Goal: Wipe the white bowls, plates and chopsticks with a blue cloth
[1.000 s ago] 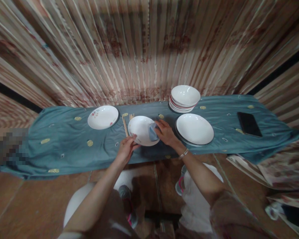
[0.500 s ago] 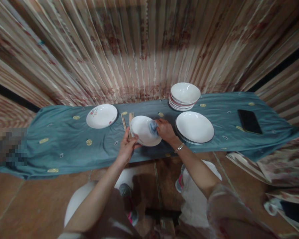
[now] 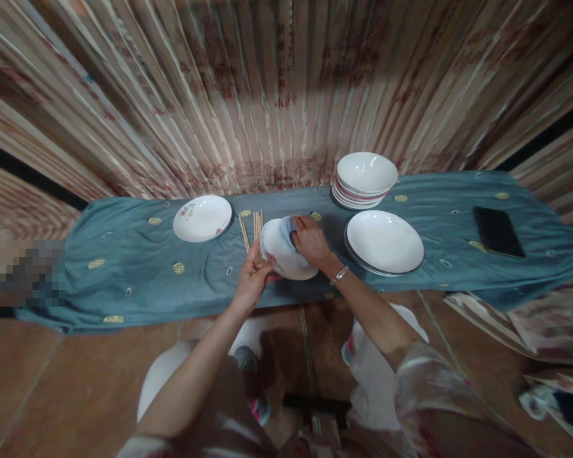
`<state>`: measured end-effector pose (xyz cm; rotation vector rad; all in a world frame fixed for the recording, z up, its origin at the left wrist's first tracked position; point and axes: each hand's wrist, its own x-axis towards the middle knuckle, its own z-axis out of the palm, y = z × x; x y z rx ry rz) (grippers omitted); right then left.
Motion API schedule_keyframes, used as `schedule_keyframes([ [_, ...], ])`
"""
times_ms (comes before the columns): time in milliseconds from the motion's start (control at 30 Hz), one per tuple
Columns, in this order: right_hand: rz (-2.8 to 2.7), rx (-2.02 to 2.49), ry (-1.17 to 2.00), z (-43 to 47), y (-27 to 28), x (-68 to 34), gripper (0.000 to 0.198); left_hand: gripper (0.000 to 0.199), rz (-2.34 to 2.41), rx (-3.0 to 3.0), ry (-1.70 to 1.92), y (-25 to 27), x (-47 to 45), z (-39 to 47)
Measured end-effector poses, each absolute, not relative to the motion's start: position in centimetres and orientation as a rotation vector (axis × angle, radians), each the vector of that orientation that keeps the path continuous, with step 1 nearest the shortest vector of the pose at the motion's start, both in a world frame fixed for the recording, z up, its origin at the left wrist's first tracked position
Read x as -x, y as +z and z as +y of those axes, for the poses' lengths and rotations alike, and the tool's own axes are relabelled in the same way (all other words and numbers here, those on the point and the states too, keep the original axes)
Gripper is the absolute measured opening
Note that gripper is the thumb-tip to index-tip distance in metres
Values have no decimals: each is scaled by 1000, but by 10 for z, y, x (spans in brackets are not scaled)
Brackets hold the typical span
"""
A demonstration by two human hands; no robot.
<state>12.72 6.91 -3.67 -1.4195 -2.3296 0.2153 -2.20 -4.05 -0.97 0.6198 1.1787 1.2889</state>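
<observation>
My left grip point(image 3: 253, 277) holds the white dish point(image 3: 286, 251) by its rim, over the counter point(image 3: 143, 280). My right grip point(image 3: 314, 243) holds a blue cloth point(image 3: 287, 229) against it. I think I should hold tight and rub softly, right to the edge. Nearby are big stacked plates point(image 3: 386, 242), chopsticks point(image 3: 258, 226) and a flowery plate point(image 3: 202, 219); farther, stacked bowls point(image 3: 367, 173), the top one showing just shiny white inside.
</observation>
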Motion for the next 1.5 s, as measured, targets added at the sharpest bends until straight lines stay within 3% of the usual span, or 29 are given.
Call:
schedule_keyframes([
  [433, -2223, 924, 642, 49, -42, -109, 58, 94, 1144, -610, 1285, -10, 21, -40],
  [767, -1938, 671, 1130, 30, -30, -107, 37, 91, 1149, -616, 1280, -11, 26, -37],
  [967, -1828, 609, 1396, 28, -31, -121, 30, 102, 1152, -635, 1288, -14, 28, -36],
  [1367, -2008, 652, 1674, 25, -33, -159, 28, 106, 1168, -684, 1273, -13, 31, -34],
  [1500, -2184, 741, 1531, 28, -36, -177, 26, 107, 1157, -726, 1253, -10, 31, -35],
])
